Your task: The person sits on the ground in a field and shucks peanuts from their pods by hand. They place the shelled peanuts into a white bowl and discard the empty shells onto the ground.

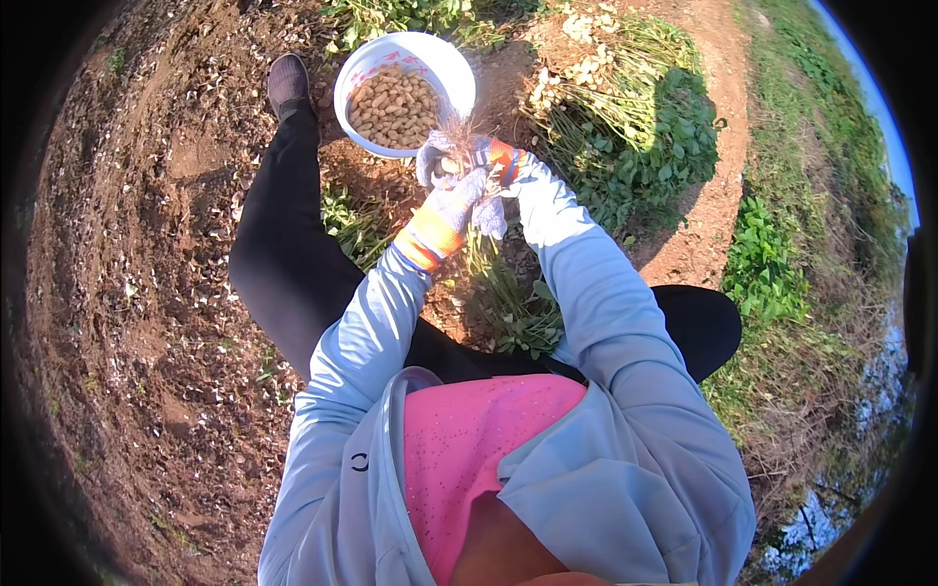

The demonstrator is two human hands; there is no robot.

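Both my hands wear pale knit gloves with orange cuffs and meet just below the rim of a white plastic bucket (460, 77). My left hand (463, 192) and my right hand (480, 152) close around the root end of a peanut plant (460, 133). Pale pods show between the gloved fingers, which overlap, so their exact grip is partly hidden. The plant's stems hang below the gloves towards green leaves between my legs. Loose unshelled peanuts (396, 106) lie in the bucket, which has red markings inside.
A heap of pulled peanut plants (623, 110), pods at its upper end, lies right of the bucket. More leafy plants (410, 16) lie beyond it. My shoe (289, 79) rests on brown soil (146, 256) strewn with dry leaf bits. Grass and weeds (766, 256) border the right side.
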